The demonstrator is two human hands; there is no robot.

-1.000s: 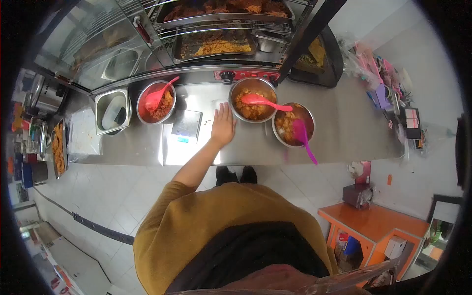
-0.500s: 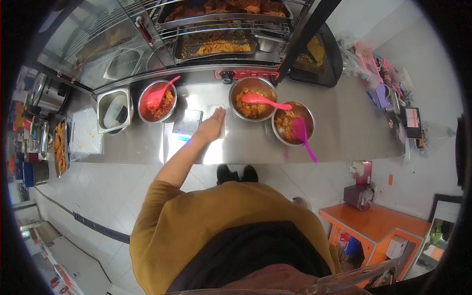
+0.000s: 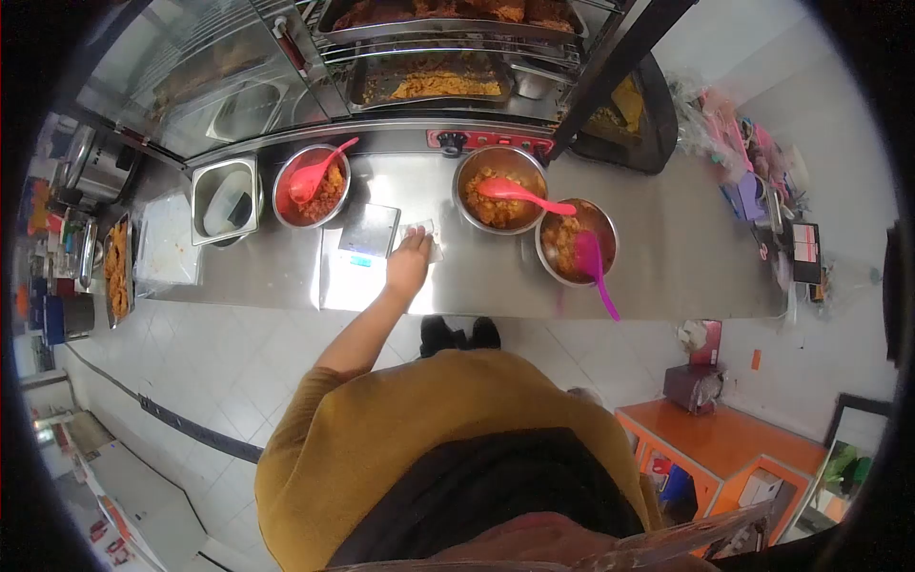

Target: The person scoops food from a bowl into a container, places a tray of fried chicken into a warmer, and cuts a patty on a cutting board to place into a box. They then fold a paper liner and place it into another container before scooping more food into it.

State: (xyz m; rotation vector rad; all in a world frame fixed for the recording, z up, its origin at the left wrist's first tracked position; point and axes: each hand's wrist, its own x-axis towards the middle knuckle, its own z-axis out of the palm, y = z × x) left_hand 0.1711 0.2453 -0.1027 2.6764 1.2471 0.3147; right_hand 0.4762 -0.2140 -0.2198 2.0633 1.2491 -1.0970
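My left hand (image 3: 408, 267) rests on the steel counter, fingers stretched forward over a small, thin, pale sheet (image 3: 432, 234); its material is unclear. Just left of the fingers sits a flat scale (image 3: 368, 231) with a lit blue display. Left of the scale stands a metal bowl (image 3: 278, 203) of reddish food with a red ladle (image 3: 307, 182). To the right of the hand, a second bowl (image 3: 461, 198) holds chunky food and a red ladle (image 3: 503, 190). Beside it is a third bowl (image 3: 615, 250) with a magenta ladle (image 3: 588, 255). My right hand is out of view.
A glass-fronted cabinet with food trays (image 3: 448, 82) stands behind the counter. A steel container (image 3: 197, 205) and a white board (image 3: 172, 243) lie at the left. Plastic bags and small items crowd the right wall. An orange table (image 3: 686, 429) stands lower right.
My left hand has moved back toward my body and slightly left, closer beside the scale. The camera view has shifted a little; the bowls and ladles keep their places.
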